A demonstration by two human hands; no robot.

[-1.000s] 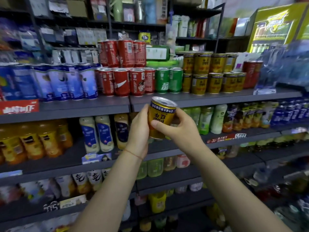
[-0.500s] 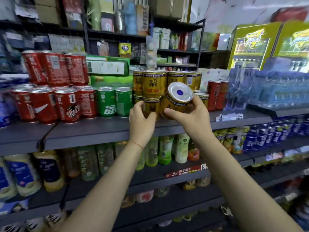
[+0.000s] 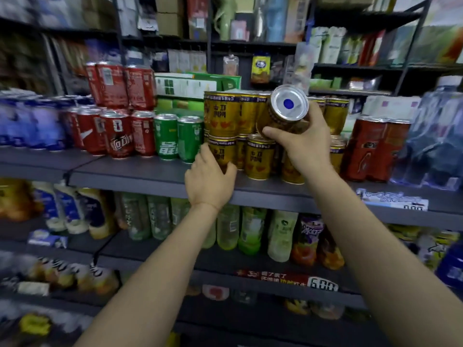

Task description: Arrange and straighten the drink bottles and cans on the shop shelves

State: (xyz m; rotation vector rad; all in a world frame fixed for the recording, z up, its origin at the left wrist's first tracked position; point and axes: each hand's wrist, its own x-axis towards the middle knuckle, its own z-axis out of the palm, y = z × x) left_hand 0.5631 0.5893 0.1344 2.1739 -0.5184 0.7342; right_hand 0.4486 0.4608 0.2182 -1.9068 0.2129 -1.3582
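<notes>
The right hand (image 3: 307, 144) grips a gold can (image 3: 285, 116), fingers and thumb curled round its body; the can is tilted, its silver end with a blue dot facing the camera, just above the stacked gold cans (image 3: 225, 118) on the shelf (image 3: 140, 171). The left hand (image 3: 209, 180) rests on a lower gold can (image 3: 221, 154), fingers loosely spread against it. Green cans (image 3: 176, 137) stand just left of those fingers.
</notes>
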